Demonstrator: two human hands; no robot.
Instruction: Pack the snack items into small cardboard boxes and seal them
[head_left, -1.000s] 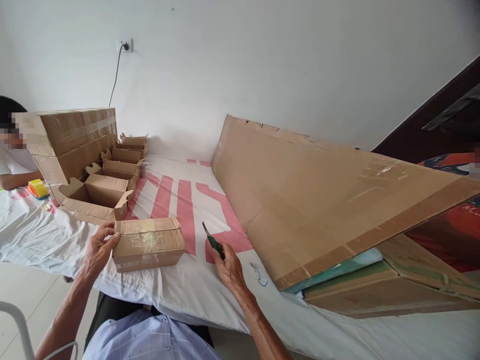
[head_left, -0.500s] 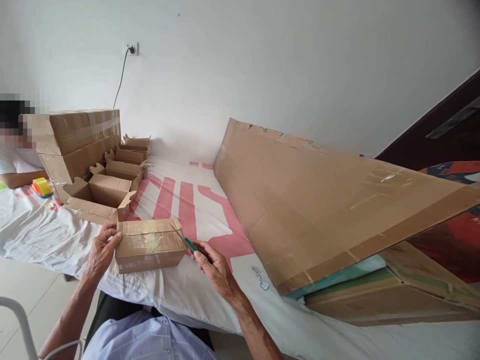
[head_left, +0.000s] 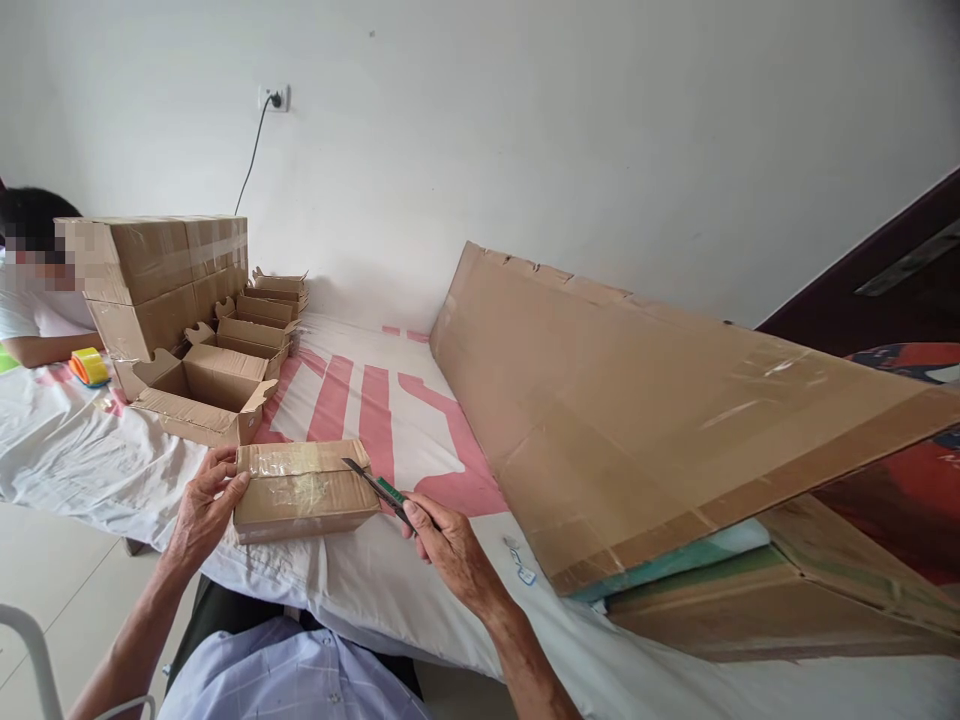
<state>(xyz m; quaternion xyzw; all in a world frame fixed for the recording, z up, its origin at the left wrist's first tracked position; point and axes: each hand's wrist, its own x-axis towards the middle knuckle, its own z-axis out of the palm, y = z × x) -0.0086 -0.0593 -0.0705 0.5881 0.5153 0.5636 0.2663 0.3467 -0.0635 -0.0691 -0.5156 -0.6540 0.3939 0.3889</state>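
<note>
The taped carton [head_left: 304, 490], lower left of frame, is steadied by left hand [head_left: 201, 508] fingers; the knife [head_left: 381, 490] is gripped in right hand [head_left: 448, 545], blade on its seam.

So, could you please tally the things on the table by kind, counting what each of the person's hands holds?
Taped small box, steadied by the left hand: 1
Green-handled knife, in the right hand: 1
Open small boxes: 4
Large sealed carton: 1
Long flat cardboard box: 1
Tape roll: 1
Total: 9
</note>
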